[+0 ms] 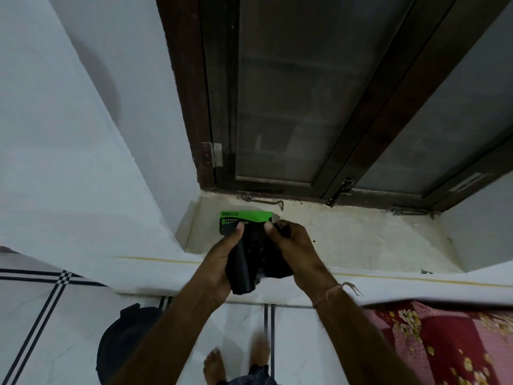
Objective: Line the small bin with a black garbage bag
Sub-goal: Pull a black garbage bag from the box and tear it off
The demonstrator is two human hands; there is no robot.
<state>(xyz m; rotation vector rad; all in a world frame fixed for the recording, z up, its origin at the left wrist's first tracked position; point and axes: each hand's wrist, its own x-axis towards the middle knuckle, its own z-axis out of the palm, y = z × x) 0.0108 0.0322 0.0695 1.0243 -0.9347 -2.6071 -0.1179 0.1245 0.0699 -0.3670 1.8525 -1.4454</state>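
Observation:
Both my hands hold a black garbage bag (pixel 256 257) over the window sill. My left hand (pixel 222 254) grips the rolled part of it, and my right hand (pixel 291 245) pinches the crumpled loose part beside it. A green garbage bag packet (pixel 244 216) lies on the sill (pixel 361 237) just behind my fingers, partly hidden by them. The small black bin (pixel 122 337) stands on the floor at lower left, below my left forearm, which covers its right side.
A dark wooden window frame (pixel 347 162) with a metal hook rises behind the sill. White walls flank the recess. The floor is white tile with black stripes (pixel 50 301). A red floral bedspread (pixel 444 343) fills the lower right. My bare feet (pixel 213 365) show below.

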